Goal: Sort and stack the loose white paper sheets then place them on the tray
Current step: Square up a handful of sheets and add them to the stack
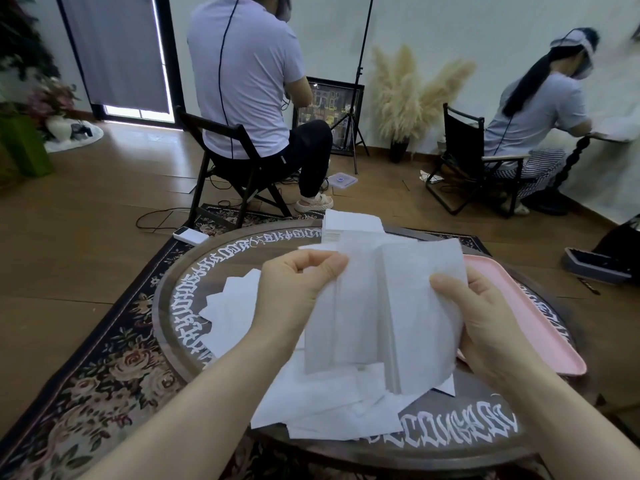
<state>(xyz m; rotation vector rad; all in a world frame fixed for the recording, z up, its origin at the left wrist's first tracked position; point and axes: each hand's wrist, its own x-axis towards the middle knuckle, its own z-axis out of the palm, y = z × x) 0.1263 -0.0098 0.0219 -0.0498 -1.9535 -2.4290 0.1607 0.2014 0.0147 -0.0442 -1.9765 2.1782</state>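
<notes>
Holding a bunch of sheets above the table, you grip it from both sides. On the left, loose sheets lie spread on the table top. Your left hand pinches the bunch at its upper left edge, thumb and fingers closed on the paper. Your right hand clamps its right edge, thumb on the front. Behind the bunch a stack stands. The pink tray lies at the right, on the table.
</notes>
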